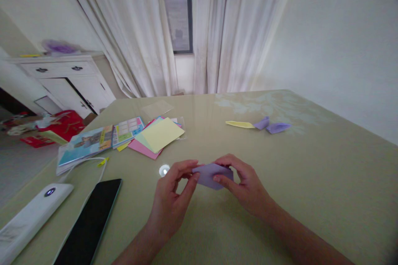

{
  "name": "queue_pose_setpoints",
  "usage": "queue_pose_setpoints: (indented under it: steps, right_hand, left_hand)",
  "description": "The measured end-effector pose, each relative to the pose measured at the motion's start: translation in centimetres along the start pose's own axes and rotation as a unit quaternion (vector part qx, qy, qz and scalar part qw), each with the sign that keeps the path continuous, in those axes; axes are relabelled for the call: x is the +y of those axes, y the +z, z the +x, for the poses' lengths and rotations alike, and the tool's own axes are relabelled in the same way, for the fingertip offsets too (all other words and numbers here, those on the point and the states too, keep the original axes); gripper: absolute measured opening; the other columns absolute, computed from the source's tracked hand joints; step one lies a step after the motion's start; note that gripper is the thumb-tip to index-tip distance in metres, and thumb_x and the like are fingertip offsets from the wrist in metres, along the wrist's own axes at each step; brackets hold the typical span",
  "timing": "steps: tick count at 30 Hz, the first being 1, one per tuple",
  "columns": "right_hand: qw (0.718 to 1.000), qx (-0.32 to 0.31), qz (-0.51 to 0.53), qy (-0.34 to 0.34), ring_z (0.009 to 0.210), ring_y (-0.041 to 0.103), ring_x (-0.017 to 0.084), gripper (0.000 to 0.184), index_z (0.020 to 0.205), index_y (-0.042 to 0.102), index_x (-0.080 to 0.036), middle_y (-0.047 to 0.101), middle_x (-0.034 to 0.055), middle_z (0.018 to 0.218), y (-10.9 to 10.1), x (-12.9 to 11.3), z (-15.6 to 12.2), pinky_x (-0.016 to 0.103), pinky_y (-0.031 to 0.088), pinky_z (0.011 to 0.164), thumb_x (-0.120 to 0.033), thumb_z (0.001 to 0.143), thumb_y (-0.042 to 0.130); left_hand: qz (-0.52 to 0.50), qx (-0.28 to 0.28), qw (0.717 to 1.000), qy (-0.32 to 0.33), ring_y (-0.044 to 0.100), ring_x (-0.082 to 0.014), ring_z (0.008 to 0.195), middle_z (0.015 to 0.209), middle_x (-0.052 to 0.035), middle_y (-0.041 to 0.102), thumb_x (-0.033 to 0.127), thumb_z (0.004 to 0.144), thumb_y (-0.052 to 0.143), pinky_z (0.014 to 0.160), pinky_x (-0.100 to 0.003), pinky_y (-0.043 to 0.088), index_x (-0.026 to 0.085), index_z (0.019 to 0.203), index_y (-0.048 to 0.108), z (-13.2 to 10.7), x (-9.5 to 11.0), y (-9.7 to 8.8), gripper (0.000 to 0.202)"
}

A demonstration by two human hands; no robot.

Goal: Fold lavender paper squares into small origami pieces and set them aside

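Between my two hands, just above the table, is a folded piece of purple paper (209,175). My left hand (175,194) pinches its left corner with thumb and forefinger. My right hand (245,182) grips the right side, the thumb lying across the near face and the fingers behind, partly hidden. Farther off to the right lie folded paper pieces, a pale yellow one (239,124) touching a purple one (261,123), with another purple one (278,128) beside them.
A fanned stack of coloured paper (163,133) lies beyond my left hand, beside a booklet (85,145). At the left are a black-screened phone (90,219), a white power bank (34,219) and a white cable (105,174). A small round shiny disc (164,170) sits near my left hand.
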State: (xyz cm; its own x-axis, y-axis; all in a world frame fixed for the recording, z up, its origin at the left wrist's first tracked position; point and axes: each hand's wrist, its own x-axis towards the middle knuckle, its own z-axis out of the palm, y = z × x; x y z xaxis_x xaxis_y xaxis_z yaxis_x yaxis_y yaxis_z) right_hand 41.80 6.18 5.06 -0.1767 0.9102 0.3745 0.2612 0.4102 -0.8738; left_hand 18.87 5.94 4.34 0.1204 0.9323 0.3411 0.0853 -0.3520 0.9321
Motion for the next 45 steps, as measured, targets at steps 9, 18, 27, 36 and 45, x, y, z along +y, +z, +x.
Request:
queue_pose_setpoints:
  steps: [9, 18, 27, 36, 45]
  right_hand:
    - [0.997, -0.011, 0.066, -0.027, 0.084, 0.067, 0.020, 0.011, 0.101, 0.074, -0.024, 0.071, 0.0036, 0.092, 0.0, -0.5, -0.5, 0.031, 0.053, 0.076, -0.032, 0.105, 0.068]
    - [0.995, 0.052, 0.037, -0.073, 0.098, 0.069, 0.020, 0.020, 0.120, 0.069, -0.030, 0.070, 0.0040, 0.107, 0.4, 0.1, -1.1, 0.030, 0.057, 0.086, -0.025, 0.101, 0.074]
    - [0.986, 0.030, -0.032, -0.158, 0.112, 0.070, 0.022, 0.034, 0.128, 0.070, -0.030, 0.074, 0.0067, 0.120, 0.2, -0.5, -0.5, 0.035, 0.059, 0.095, -0.011, 0.100, 0.072]
    - [0.980, 0.050, -0.109, -0.158, 0.112, 0.068, 0.025, 0.020, 0.114, 0.074, -0.027, 0.070, 0.0082, 0.120, 0.0, -1.0, -0.8, 0.038, 0.058, 0.097, -0.018, 0.096, 0.077]
    - [0.985, -0.041, -0.027, -0.164, 0.087, 0.068, 0.021, 0.010, 0.109, 0.073, -0.026, 0.076, 0.0029, 0.093, 0.0, -1.6, -0.2, 0.037, 0.052, 0.080, -0.034, 0.103, 0.074]
  left_hand:
    - [-0.111, -0.098, 0.988, 0.045, 0.068, -0.0185, 0.103, 0.113, -0.0057, 0.072, 0.020, 0.095, 0.081, 0.088, -0.028, 0.058, 0.030, 0.130, 0.073, 0.0, 1.0, 0.3, 0.037]
    - [-0.089, -0.035, 0.993, 0.073, 0.062, -0.0127, 0.089, 0.096, -0.0004, 0.064, 0.013, 0.096, 0.077, 0.079, -0.021, 0.054, 0.026, 0.105, 0.074, 0.0, 1.1, 0.4, 0.016]
    - [-0.038, -0.016, 0.994, 0.101, 0.060, -0.0137, 0.087, 0.094, 0.0000, 0.061, 0.012, 0.098, 0.074, 0.075, -0.024, 0.054, 0.030, 0.122, 0.073, -0.1, 0.7, 0.4, 0.030]
    - [0.031, -0.071, 0.991, 0.109, 0.063, -0.0155, 0.093, 0.102, -0.0024, 0.062, 0.015, 0.104, 0.066, 0.080, -0.027, 0.055, 0.036, 0.132, 0.073, -0.2, 0.9, 0.2, 0.036]
    - [-0.034, -0.113, 0.992, 0.046, 0.065, -0.0161, 0.090, 0.101, -0.0027, 0.063, 0.024, 0.099, 0.076, 0.075, -0.025, 0.061, 0.032, 0.125, 0.073, -0.5, 1.2, 0.5, 0.027]
